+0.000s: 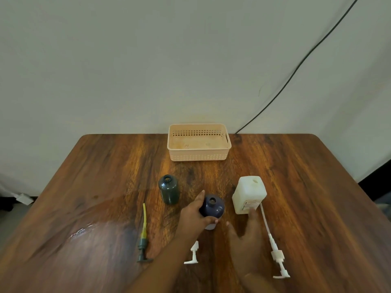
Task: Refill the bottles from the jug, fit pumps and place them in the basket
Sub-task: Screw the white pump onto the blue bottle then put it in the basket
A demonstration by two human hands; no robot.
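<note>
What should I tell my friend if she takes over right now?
Left hand: wrapped around the dark blue bottle, which stands upright and open.
Right hand: open, fingers reaching toward the white jug; contact unclear.
Dark green bottle: upright, open, standing alone to the left.
Pumps, all lying on the table: green pump far left, small white pump under the left arm, long white pump on the right.
Basket: at the back, no bottles in it.
Done: nothing visible.
Left: pour, fit pumps, load the basket.
</note>
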